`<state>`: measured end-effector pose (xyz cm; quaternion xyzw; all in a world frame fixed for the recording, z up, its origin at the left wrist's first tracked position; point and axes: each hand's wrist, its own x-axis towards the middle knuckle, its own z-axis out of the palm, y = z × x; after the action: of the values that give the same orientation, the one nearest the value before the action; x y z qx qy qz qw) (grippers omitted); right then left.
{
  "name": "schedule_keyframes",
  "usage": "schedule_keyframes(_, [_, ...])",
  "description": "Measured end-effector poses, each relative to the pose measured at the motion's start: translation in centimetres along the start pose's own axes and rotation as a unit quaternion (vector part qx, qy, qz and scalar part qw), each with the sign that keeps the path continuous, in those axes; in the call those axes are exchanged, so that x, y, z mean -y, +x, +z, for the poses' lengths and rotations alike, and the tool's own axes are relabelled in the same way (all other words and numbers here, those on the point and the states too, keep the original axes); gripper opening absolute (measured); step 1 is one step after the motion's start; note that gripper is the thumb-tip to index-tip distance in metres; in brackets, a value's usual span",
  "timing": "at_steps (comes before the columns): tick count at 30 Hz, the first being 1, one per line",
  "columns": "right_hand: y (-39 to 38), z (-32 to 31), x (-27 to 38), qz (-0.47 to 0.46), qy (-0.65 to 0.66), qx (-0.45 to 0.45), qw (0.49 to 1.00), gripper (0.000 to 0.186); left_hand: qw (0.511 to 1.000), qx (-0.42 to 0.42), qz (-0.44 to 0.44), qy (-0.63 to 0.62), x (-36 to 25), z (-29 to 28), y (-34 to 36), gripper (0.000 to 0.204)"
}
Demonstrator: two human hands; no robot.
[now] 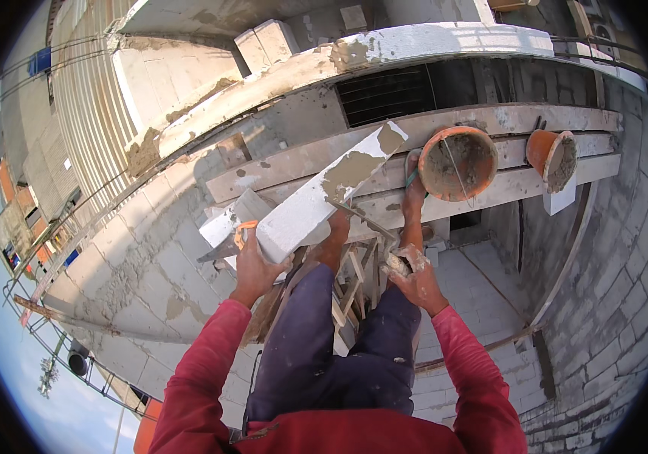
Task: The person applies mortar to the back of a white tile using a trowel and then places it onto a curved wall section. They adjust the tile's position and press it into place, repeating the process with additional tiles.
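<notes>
Left hand grips the near end of the white block. Right hand is closed around the trowel; the hands are apart. The block lies aslant over the planks. Judged progress: coating is partial. Mortar patches the far part of the block; the near part remains bare. Clearance: the saw lies just beside the left hand. Rightward, a foot and the large bucket restrict travel. Above the block, room is open. Beyond the planks' near edge is a drop to the floor.
</notes>
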<state>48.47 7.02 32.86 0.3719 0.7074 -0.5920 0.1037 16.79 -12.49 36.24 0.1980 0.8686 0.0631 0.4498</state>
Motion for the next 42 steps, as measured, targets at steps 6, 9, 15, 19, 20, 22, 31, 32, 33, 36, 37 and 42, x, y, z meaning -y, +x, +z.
schedule_keyframes(6, [8.2,3.3,-10.9,0.024,-0.161,-0.205,0.965,0.043,0.999,-0.020,0.037,0.001,1.0,1.4,0.8,0.105])
schedule_keyframes(9, [7.8,5.7,-11.8,0.054,-0.318,-0.179,0.929,0.047,0.999,-0.010,0.029,0.014,-0.7,1.0,1.1,0.104])
schedule_keyframes(15, [-5.3,-4.2,-7.9,0.102,-0.179,-0.209,0.956,0.041,1.000,-0.026,0.008,0.004,-2.3,1.7,-0.4,0.100])
schedule_keyframes(19, [-5.2,-20.3,-13.5,0.172,-0.252,-0.423,0.853,0.029,0.999,-0.030,0.026,0.019,-1.9,2.2,-1.6,0.095])
schedule_keyframes(20, [-5.1,-24.6,-16.9,0.202,-0.312,-0.430,0.822,0.027,0.999,-0.024,0.031,0.037,-2.1,2.1,-1.5,0.093])
schedule_keyframes(22, [-3.9,-32.5,-22.6,0.340,-0.326,-0.408,0.782,0.040,0.998,-0.019,0.031,0.055,-2.8,2.3,-1.6,0.089])
schedule_keyframes(31, [5.4,-46.1,-38.2,0.436,-0.332,-0.250,0.798,0.055,0.997,0.021,-0.046,0.056,-6.9,3.1,-2.9,0.062])
schedule_keyframes(32, [5.2,-46.5,-39.7,0.421,-0.319,-0.253,0.810,0.056,0.998,0.021,-0.036,0.043,-7.2,3.3,-2.4,0.055])
schedule_keyframes(33, [4.5,-46.7,-41.0,0.407,-0.306,-0.258,0.821,0.056,0.999,0.022,-0.024,0.029,-7.4,3.3,-1.8,0.049])
schedule_keyframes(36, [3.4,-44.8,-40.7,0.412,-0.064,-0.301,0.858,0.058,0.999,-0.015,-0.015,0.038,-10.0,3.9,-3.0,0.046])
schedule_keyframes(37, [2.4,-44.4,-40.2,0.421,-0.006,-0.316,0.850,0.058,0.999,-0.013,-0.018,0.037,-10.1,3.8,-2.9,0.047])
schedule_keyframes(42, [-2.4,-42.2,-39.3,0.372,0.119,-0.398,0.830,0.055,0.998,-0.006,-0.014,0.067,-10.6,3.5,-2.3,0.048])
